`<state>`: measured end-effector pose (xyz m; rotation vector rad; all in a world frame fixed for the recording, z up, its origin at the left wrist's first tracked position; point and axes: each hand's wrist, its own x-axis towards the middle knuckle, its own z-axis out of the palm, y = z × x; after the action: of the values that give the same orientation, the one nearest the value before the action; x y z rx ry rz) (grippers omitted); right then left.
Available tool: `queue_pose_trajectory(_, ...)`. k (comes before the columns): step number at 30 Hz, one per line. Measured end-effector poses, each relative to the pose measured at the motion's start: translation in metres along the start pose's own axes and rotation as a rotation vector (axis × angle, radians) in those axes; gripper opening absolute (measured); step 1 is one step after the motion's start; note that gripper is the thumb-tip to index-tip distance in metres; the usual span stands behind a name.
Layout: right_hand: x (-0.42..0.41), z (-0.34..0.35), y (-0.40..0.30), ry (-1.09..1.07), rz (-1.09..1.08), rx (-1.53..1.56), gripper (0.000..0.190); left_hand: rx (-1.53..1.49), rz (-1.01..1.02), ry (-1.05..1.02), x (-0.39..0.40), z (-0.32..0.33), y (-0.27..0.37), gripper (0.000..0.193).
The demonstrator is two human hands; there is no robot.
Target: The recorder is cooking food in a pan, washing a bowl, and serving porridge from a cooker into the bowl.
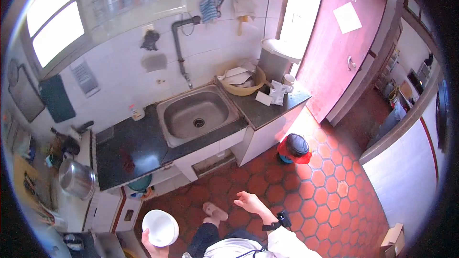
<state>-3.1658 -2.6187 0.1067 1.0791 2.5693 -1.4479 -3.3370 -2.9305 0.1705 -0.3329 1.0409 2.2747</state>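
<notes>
My left hand (155,246) holds a white bowl (160,228) by its side, low in the picture, with the thumb at the rim. The bowl is tilted so that its inside shows, and no contents are visible in it. My right hand (251,203) hangs over the tiled floor with its fingers apart and slightly bent, holding nothing. A black strap with a small device (283,219) is around the right wrist. In front of me, a stainless steel sink (197,113) is set in the dark countertop (143,157).
A yellow basin (240,91) with dishes stands right of the sink, beside a white cup (289,79). A bin with a red bag (303,157) stands on the floor. A metal pot (76,179) is at left. The pink door (344,53) stands ajar.
</notes>
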Motion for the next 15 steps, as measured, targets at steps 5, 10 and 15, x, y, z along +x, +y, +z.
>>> queue_pose_trajectory(5,0.083,-0.059,0.022,0.181,0.043,0.137,0.042,0.027,0.018,-0.028,0.106,0.070,-0.014,0.054)
queue_pose_trajectory(10,0.177,-0.155,0.037,0.490,0.051,0.145,0.031,0.047,-0.043,-0.117,0.185,0.171,-0.033,0.052)
queue_pose_trajectory(15,0.298,-0.242,0.035,0.666,0.002,0.131,0.026,0.133,-0.044,-0.114,0.237,0.258,-0.039,0.048)
